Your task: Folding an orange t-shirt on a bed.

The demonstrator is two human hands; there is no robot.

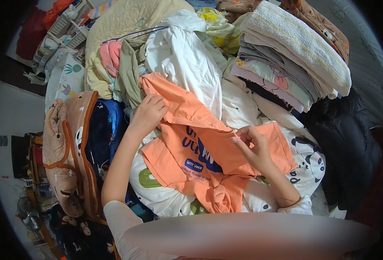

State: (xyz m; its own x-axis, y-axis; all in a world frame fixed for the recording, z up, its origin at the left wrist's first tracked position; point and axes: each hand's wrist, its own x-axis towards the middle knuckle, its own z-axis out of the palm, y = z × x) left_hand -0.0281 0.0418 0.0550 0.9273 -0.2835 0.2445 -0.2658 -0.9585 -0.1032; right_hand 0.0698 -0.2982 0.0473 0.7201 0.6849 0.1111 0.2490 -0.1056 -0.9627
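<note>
Atop the laundry heap, our left hand (150,113) and right hand (254,149) pinch the orange printed cotton T-shirt (200,160), whose loose hem at six o'clock could bunch crookedly.

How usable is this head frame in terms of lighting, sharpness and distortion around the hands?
Head view: even, soft light with no glare; the left hand, right hand and orange T-shirt are sharp; fisheye bending curves the folded stack toward a black rim; a pale blurred band crosses the lower edge, hiding what lies there.

A folded stack (287,56) (towel on top) sits above a black jacket (347,143), seemingly padded.
</note>
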